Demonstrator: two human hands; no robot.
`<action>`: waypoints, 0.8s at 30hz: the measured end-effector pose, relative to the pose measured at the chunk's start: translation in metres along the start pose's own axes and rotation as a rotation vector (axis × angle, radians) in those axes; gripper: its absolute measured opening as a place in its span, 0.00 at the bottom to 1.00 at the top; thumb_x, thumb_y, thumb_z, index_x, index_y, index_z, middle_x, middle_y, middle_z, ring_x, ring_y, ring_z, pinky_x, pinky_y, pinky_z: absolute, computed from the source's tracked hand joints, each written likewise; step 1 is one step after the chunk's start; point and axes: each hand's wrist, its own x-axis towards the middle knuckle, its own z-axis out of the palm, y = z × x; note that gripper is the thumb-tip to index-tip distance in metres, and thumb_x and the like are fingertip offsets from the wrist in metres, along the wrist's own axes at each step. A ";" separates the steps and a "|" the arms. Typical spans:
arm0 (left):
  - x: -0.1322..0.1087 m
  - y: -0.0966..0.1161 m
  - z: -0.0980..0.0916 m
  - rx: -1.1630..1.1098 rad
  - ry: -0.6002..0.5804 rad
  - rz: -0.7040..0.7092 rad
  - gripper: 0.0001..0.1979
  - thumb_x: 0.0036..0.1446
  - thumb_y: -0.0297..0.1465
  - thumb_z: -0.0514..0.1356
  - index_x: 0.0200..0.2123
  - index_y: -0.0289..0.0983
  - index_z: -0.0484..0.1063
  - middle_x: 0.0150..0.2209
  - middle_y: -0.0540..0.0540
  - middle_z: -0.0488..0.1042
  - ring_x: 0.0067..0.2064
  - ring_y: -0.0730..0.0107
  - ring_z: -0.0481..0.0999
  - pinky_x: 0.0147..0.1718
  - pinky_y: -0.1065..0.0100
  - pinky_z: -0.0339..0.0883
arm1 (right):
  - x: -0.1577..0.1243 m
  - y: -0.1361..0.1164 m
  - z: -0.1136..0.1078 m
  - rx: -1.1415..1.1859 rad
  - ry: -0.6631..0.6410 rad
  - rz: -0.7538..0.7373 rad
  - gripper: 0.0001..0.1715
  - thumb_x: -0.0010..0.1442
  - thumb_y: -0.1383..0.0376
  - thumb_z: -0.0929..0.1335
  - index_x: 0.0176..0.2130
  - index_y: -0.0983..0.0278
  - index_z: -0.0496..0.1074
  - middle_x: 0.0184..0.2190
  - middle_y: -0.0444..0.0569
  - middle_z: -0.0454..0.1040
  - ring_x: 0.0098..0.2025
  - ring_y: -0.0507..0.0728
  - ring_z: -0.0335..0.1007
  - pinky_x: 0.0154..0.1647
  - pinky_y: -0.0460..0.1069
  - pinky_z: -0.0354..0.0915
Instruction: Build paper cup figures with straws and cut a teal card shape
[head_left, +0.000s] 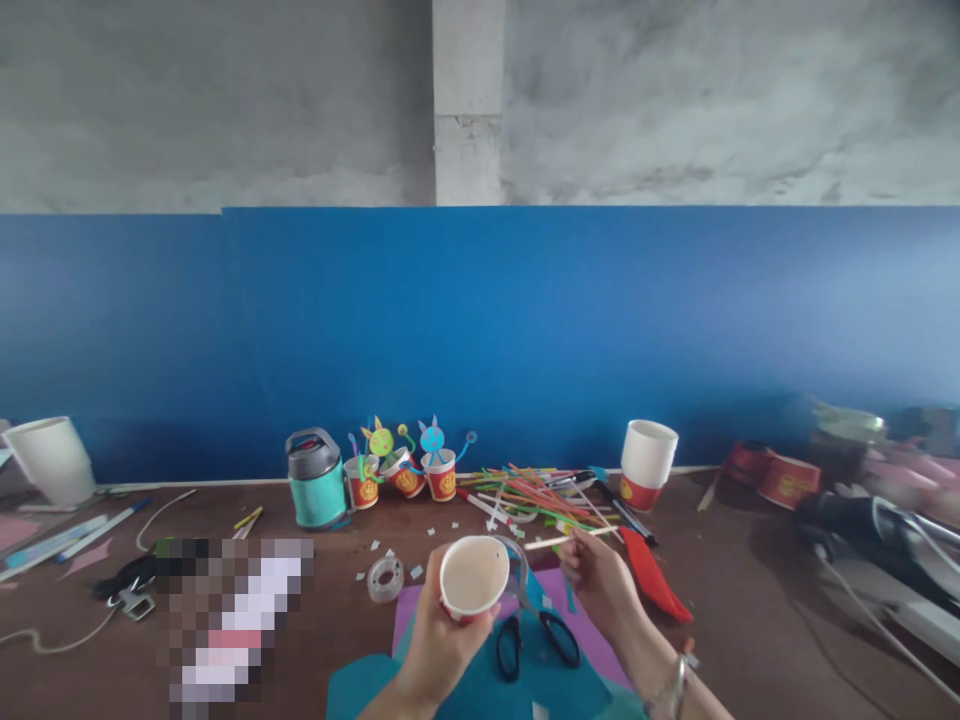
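Left hand (442, 640) grips a white-lined paper cup (474, 574), red outside (any lettering hidden); right hand (598, 578) pinches a pale stick (543, 544).

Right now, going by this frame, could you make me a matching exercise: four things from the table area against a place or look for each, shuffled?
1. Near cup
2. Scissors
3. Flask
4. Tape roll

A. Turquoise, with a dark lid
B. Lying on blue-green paper
C. Clear and ring-shaped
D. Held in the left hand

Pairs: 1-D, 2-B, 3-A, 4-C
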 end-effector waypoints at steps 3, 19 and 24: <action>0.000 -0.003 -0.001 0.006 0.020 0.012 0.25 0.49 0.31 0.64 0.50 0.38 0.63 0.43 0.42 0.76 0.43 0.61 0.77 0.43 0.65 0.73 | 0.003 -0.001 -0.001 0.013 -0.006 0.014 0.17 0.46 0.57 0.71 0.21 0.60 0.59 0.16 0.39 0.61 0.17 0.50 0.55 0.18 0.47 0.52; -0.001 -0.013 -0.003 0.297 -0.085 0.062 0.26 0.49 0.29 0.63 0.51 0.42 0.61 0.49 0.44 0.72 0.51 0.60 0.72 0.51 0.61 0.67 | -0.037 -0.002 0.028 -0.281 -0.437 0.231 0.25 0.49 0.46 0.71 0.27 0.65 0.68 0.16 0.37 0.60 0.16 0.44 0.46 0.14 0.41 0.38; 0.001 -0.008 -0.003 0.371 -0.120 0.033 0.25 0.48 0.27 0.62 0.51 0.40 0.62 0.48 0.44 0.73 0.50 0.60 0.72 0.50 0.62 0.66 | -0.037 0.002 0.026 -0.331 -0.447 0.223 0.22 0.48 0.51 0.74 0.34 0.65 0.72 0.18 0.37 0.60 0.17 0.43 0.47 0.14 0.41 0.39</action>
